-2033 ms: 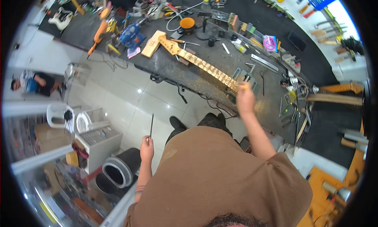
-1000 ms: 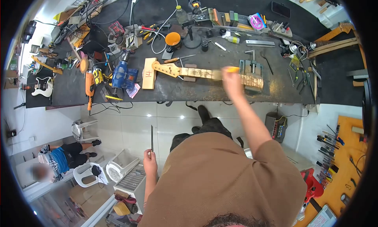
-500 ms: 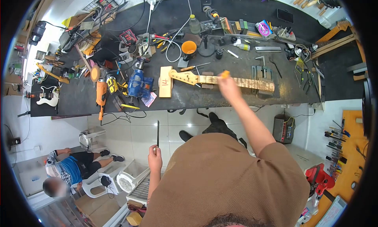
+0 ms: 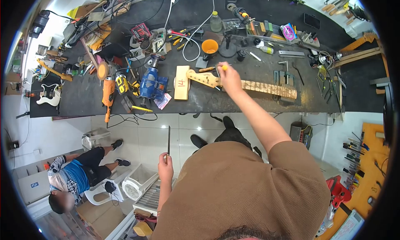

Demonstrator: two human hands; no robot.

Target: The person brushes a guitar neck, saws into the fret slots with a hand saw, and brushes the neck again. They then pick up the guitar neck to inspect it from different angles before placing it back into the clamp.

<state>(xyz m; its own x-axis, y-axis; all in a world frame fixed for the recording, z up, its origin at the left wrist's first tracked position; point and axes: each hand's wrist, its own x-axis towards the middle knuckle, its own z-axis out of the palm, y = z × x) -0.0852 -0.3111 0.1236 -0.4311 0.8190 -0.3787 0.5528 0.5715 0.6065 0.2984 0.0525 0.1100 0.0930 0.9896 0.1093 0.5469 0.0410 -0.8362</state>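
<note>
While I am watching through the head camera, the right hand (image 4: 228, 81) is hovering over the headstock end of the guitar neck (image 4: 266, 88), which is lying flat on the dark counter (image 4: 233, 101). Its fingers are pinching a small yellow-tipped tool (image 4: 225, 67) just above the headstock. The left hand (image 4: 166, 163) is hanging well apart from the neck, off the near edge of the counter, and its fingers are wrapping tightly around the lower end of a thin dark file (image 4: 168, 140) that is pointing up. A wooden block (image 4: 182, 82) marked 14 is sitting just beside the headstock, and an orange cup (image 4: 209, 46) is standing beyond it.
</note>
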